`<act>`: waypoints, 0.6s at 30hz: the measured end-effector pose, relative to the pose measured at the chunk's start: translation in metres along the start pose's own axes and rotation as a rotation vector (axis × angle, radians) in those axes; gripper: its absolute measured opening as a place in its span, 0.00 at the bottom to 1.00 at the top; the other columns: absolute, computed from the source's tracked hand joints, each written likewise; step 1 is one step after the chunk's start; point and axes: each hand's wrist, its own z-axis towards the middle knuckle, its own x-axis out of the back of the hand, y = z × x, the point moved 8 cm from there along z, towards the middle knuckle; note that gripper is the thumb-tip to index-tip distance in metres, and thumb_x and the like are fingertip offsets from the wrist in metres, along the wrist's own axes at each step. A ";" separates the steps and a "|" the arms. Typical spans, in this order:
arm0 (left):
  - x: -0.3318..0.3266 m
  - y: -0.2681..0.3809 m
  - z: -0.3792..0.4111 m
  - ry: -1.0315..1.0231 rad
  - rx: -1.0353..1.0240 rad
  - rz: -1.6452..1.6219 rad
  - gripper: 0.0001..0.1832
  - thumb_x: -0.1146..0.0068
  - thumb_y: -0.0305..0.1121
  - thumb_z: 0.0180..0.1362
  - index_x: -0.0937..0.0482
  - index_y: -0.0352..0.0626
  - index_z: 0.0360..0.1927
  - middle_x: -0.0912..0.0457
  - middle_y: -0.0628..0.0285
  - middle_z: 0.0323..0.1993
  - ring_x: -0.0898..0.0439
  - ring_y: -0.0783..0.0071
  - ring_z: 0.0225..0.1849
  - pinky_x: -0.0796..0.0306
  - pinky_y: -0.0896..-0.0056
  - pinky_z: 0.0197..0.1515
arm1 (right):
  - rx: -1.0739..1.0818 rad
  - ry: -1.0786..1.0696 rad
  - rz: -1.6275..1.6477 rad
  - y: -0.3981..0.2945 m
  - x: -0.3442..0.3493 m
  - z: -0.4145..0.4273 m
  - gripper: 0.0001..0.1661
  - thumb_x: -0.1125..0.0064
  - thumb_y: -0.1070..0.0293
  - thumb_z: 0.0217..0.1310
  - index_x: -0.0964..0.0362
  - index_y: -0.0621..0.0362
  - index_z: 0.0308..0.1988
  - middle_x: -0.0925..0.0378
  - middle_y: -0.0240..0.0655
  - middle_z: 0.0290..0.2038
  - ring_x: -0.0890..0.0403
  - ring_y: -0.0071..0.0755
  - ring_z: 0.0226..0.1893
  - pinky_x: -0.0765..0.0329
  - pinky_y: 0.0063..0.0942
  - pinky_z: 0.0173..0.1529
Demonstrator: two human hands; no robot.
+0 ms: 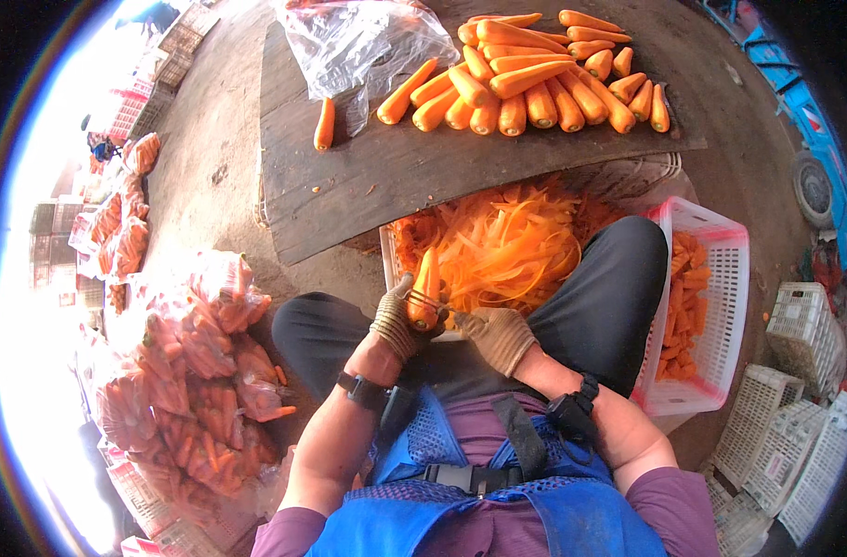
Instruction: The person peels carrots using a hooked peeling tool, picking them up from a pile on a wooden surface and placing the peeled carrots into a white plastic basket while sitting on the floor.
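Note:
My left hand (pixel 397 317), in a striped knit glove, holds an orange carrot (pixel 425 292) with its thick end toward me. A gloved right hand of mine (pixel 494 337) is closed on a peeler (pixel 430 301), whose thin metal part lies across the carrot; its handle is mostly hidden. Beneath and beyond my hands, long carrot peelings (pixel 514 237) fill a crate between my knees. Past it, a pile of smooth orange carrots (pixel 521 76) lies on a dark board (pixel 368 167). A single carrot (pixel 324 125) lies apart on the left.
A clear plastic bag (pixel 368 42) lies on the board. At my right stands a pink and white crate (pixel 726 313) holding carrot pieces (pixel 685 306). Bagged carrots (pixel 193 376) are heaped at my left. White crates (pixel 779 432) stand lower right; a blue vehicle (pixel 806 104) is beyond.

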 end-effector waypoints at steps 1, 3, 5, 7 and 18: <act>0.002 -0.001 0.003 -0.009 0.000 -0.013 0.24 0.51 0.54 0.59 0.27 0.46 0.48 0.20 0.61 0.36 0.22 0.62 0.35 0.26 0.58 0.38 | -0.026 -0.005 -0.003 -0.002 0.001 -0.001 0.31 0.57 0.45 0.65 0.26 0.63 0.27 0.26 0.52 0.25 0.24 0.57 0.29 0.29 0.42 0.32; 0.007 -0.003 0.010 -0.027 0.002 -0.035 0.23 0.51 0.54 0.59 0.27 0.47 0.48 0.20 0.62 0.37 0.23 0.62 0.35 0.26 0.58 0.37 | 0.006 0.014 -0.014 -0.004 0.002 -0.001 0.31 0.57 0.45 0.65 0.26 0.63 0.27 0.26 0.52 0.25 0.24 0.57 0.29 0.29 0.42 0.32; 0.011 -0.003 0.012 0.015 -0.003 -0.040 0.23 0.50 0.54 0.59 0.27 0.47 0.48 0.20 0.61 0.36 0.23 0.62 0.35 0.26 0.59 0.36 | 0.120 0.065 -0.030 -0.004 0.002 -0.001 0.31 0.57 0.44 0.65 0.26 0.63 0.27 0.26 0.52 0.25 0.24 0.57 0.29 0.29 0.43 0.32; 0.016 -0.003 0.014 0.047 -0.001 -0.040 0.24 0.50 0.54 0.59 0.27 0.46 0.48 0.20 0.61 0.36 0.23 0.63 0.34 0.26 0.60 0.34 | 0.102 0.065 -0.039 -0.004 0.002 -0.001 0.31 0.56 0.44 0.64 0.26 0.63 0.27 0.26 0.52 0.25 0.24 0.58 0.29 0.29 0.43 0.32; -0.003 -0.005 -0.017 -0.048 -0.003 0.038 0.23 0.54 0.49 0.64 0.28 0.38 0.48 0.20 0.56 0.37 0.21 0.65 0.34 0.24 0.62 0.37 | -0.038 0.056 -0.128 0.003 0.015 0.002 0.35 0.61 0.39 0.64 0.24 0.61 0.31 0.26 0.54 0.27 0.24 0.59 0.31 0.29 0.44 0.32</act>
